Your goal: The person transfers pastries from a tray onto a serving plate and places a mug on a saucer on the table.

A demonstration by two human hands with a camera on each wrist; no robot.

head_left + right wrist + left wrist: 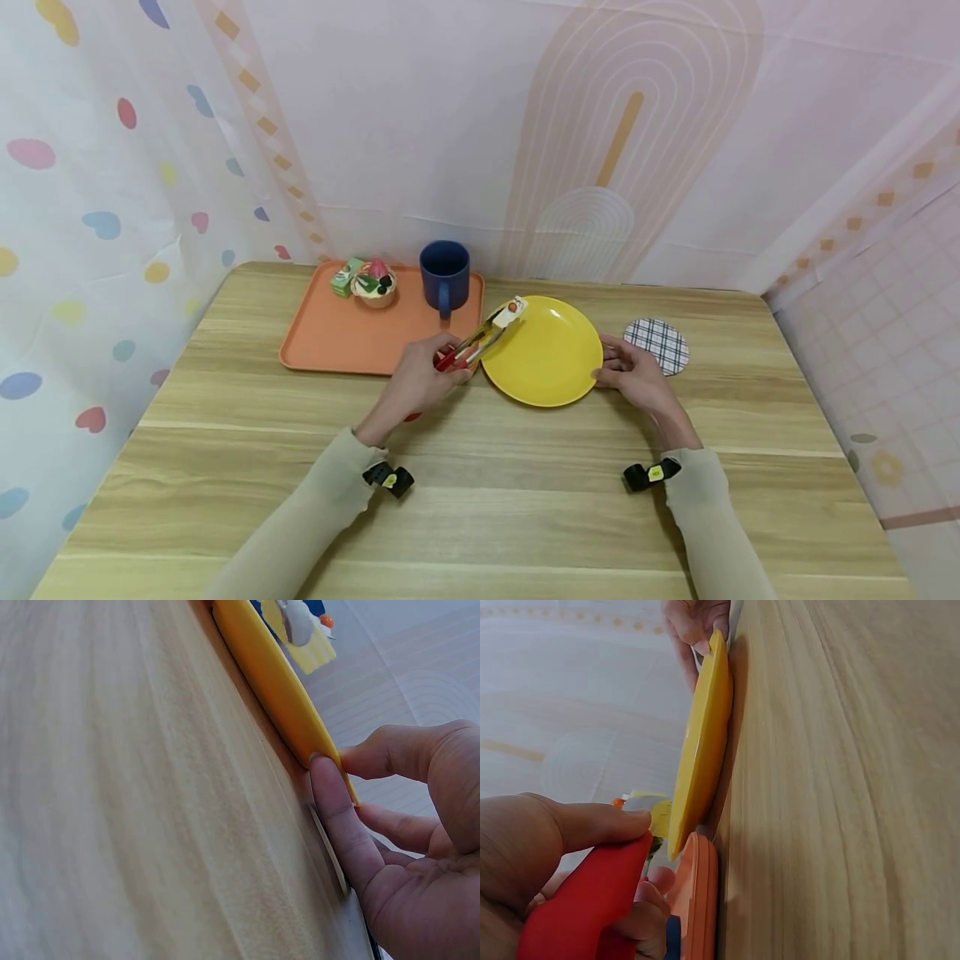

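My left hand [426,373] grips a pair of tongs [480,340] by its red handles [592,900]. Between the tong tips is a small cake piece [510,312], white on top with an orange-red dot and yellow on the side [321,661]. It overlaps the upper left of a round yellow plate [547,358] in the head view. At the plate's right rim, my right hand [637,375] pinches the edge between thumb and fingers. The plate's left edge lies close to the orange tray's right side in the left wrist view.
On the orange tray [337,337] stand a dark blue mug [442,279], a fruit tart [375,287] and a small green box [343,280]. A checked round coaster [660,345] lies right of the plate. A patterned curtain [420,125] borders the wooden table [517,517] behind.
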